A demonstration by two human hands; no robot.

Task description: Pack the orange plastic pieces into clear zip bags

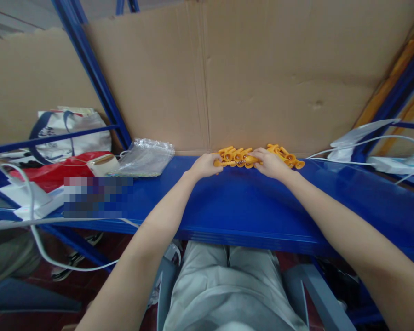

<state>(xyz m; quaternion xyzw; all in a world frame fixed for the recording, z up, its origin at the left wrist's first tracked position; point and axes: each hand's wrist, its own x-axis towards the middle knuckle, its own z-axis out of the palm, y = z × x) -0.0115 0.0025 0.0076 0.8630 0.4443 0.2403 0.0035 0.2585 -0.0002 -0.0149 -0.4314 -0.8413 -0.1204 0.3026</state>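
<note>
A row of small yellow plastic pieces [239, 155] with round, cup-like ends lies along the back of the blue shelf [234, 207], close to the cardboard wall. Their exact kind is too small to make out. My left hand [207, 166] is at the left end of the row, fingers closed on a yellow piece there. Bent over the middle of the row, my right hand [269, 162] has its thumb and fingers closed on another yellow piece. More yellow pieces [290, 158] are heaped just behind and right of this hand. Some fingertips are hidden.
Left on the shelf are a clear plastic bag stack [145, 158], a red item [71, 168] and a white power strip [37, 197] with cables. A canvas bag [76, 135] stands behind them. White cables [362, 140] run at right. Blue posts [96, 78] and cardboard [262, 69] bound the back.
</note>
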